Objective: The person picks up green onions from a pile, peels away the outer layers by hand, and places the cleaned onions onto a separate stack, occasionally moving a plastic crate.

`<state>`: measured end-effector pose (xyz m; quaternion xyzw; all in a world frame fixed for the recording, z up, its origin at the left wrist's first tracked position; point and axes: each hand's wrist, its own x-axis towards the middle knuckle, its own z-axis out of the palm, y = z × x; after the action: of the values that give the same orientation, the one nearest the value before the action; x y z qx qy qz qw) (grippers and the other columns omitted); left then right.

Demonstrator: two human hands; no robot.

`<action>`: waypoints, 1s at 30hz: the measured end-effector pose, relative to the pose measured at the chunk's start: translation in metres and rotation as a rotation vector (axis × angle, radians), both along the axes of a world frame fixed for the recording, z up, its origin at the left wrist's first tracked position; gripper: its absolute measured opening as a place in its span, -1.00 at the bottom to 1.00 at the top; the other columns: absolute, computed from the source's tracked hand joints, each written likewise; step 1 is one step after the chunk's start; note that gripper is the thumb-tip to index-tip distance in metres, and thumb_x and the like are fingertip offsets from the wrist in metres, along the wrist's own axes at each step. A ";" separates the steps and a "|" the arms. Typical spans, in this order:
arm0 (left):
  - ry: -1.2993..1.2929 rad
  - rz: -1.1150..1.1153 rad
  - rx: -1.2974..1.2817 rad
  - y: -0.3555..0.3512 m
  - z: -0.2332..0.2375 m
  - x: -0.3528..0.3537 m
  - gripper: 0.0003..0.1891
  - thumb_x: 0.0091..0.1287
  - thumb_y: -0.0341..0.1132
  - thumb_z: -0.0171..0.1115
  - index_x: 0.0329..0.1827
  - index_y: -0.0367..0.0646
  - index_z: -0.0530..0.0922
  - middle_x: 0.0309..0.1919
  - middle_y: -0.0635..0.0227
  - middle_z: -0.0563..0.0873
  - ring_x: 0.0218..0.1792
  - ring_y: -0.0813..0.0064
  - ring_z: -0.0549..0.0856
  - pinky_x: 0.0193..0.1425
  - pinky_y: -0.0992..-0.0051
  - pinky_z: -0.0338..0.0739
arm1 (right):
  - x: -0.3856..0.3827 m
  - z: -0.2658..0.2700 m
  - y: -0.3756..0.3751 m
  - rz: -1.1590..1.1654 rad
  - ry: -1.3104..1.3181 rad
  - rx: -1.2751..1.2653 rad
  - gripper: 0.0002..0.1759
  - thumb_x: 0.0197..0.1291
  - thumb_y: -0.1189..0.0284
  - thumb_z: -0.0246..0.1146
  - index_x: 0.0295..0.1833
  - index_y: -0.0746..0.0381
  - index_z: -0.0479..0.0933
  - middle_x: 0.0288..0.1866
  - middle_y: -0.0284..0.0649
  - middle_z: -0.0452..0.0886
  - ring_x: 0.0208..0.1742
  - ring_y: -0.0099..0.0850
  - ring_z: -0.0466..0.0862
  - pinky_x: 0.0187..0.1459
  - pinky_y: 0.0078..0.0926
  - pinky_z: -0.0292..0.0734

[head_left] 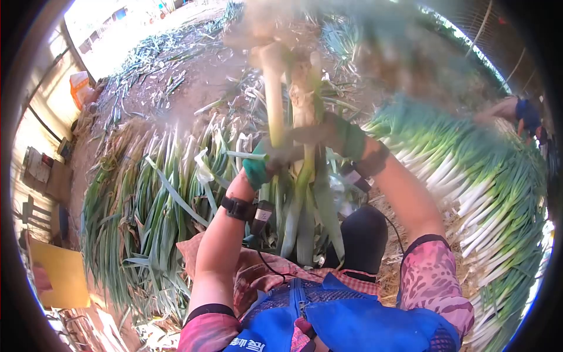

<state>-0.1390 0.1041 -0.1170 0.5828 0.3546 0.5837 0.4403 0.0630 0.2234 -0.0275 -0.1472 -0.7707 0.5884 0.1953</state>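
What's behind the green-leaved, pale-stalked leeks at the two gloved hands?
A black-clothed knee shows partly behind the leeks; littered brown soil shows beyond their upper stalks. Whatever lies directly behind leaves and stalks is covered.

Gloves (256,169) green; held leeks (274,105) pale yellow-white into green; vest (363,322) plain blue; I see pink, dark-spotted sleeve (431,273).

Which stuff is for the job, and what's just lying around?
Seem part of the job:
- left hand and right hand, in green gloves
- stalks in the hands
- stalks piled on the left
- stalks laid on the right

Probably just lying about:
- yellow board
- orange thing by the wall
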 end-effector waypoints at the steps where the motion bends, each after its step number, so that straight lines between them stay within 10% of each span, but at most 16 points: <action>1: 0.009 -0.009 -0.015 -0.006 0.000 -0.002 -0.73 0.33 -0.39 0.23 0.06 -0.24 0.58 -0.17 0.36 0.69 -0.21 0.57 0.66 -0.17 0.53 0.60 | -0.004 0.011 -0.010 0.068 -0.059 -0.017 -0.58 0.30 0.36 0.29 0.24 0.23 0.50 0.06 -0.35 0.62 0.05 -0.58 0.56 0.11 -0.50 0.51; 4: 0.285 0.110 0.173 -0.031 0.014 -0.008 -0.76 0.35 -0.43 0.17 0.06 -0.24 0.56 -0.14 0.35 0.67 -0.19 0.57 0.65 -0.14 0.53 0.60 | -0.006 0.037 -0.040 0.167 -0.004 0.011 -0.51 0.29 0.37 0.30 0.31 0.24 0.46 0.13 -0.33 0.60 0.08 -0.55 0.56 0.15 -0.46 0.50; 10: -0.425 0.261 -0.156 -0.053 0.012 0.022 -0.73 0.38 -0.37 0.18 0.10 -0.24 0.54 -0.10 0.33 0.68 -0.12 0.50 0.68 -0.06 0.49 0.62 | -0.010 0.066 -0.095 0.068 -0.033 -0.005 -0.54 0.33 0.44 0.22 0.33 0.24 0.42 0.18 -0.28 0.56 0.19 -0.47 0.52 0.23 -0.46 0.45; 14: -0.386 0.302 -0.164 -0.064 0.000 0.049 -0.68 0.46 -0.24 0.15 0.15 -0.25 0.53 -0.06 0.29 0.69 -0.10 0.49 0.69 -0.04 0.47 0.62 | -0.027 -0.009 -0.073 -0.120 0.006 1.054 -0.47 0.31 0.43 0.25 0.37 0.28 0.38 0.18 -0.21 0.58 0.19 -0.45 0.56 0.24 -0.43 0.46; 17: -0.471 0.259 -0.104 -0.080 0.023 0.063 -0.56 0.46 -0.07 0.15 0.12 -0.31 0.53 -0.11 0.35 0.68 -0.18 0.57 0.67 -0.13 0.55 0.60 | -0.024 -0.022 -0.100 -0.282 0.179 0.666 -0.59 0.35 0.49 0.11 0.30 0.24 0.38 0.14 -0.29 0.56 0.12 -0.45 0.55 0.16 -0.52 0.48; 19: -0.432 0.320 -0.088 -0.083 0.024 0.066 -0.55 0.46 -0.06 0.17 0.13 -0.31 0.52 -0.14 0.37 0.69 -0.19 0.59 0.66 -0.13 0.55 0.59 | -0.016 -0.077 -0.043 -0.011 0.534 -0.115 -0.55 0.24 0.53 0.24 0.25 0.30 0.42 0.02 -0.23 0.62 -0.02 -0.50 0.62 0.02 -0.51 0.56; 22: -0.115 0.264 -0.183 -0.083 0.023 0.061 -0.60 0.41 -0.11 0.22 0.10 -0.27 0.57 -0.20 0.37 0.70 -0.20 0.59 0.65 -0.10 0.52 0.58 | -0.018 -0.030 -0.035 -0.529 -0.116 0.714 -0.69 0.26 0.45 0.25 0.08 0.32 0.47 -0.18 -0.24 0.64 -0.21 -0.47 0.66 -0.23 -0.47 0.61; 30: 0.073 0.074 -0.371 -0.073 0.031 0.060 -0.64 0.27 -0.15 0.32 -0.02 -0.25 0.65 -0.27 0.41 0.68 -0.23 0.60 0.60 -0.11 0.51 0.52 | 0.041 0.025 0.035 -0.658 -0.322 0.951 -0.67 0.26 0.42 0.24 0.10 0.30 0.46 -0.14 -0.23 0.62 -0.17 -0.45 0.63 -0.19 -0.45 0.58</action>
<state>-0.0789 0.0315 -0.0864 0.4992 0.4930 0.5025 0.5053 0.1038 0.2581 -0.0024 -0.3621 -0.8832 0.0580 0.2924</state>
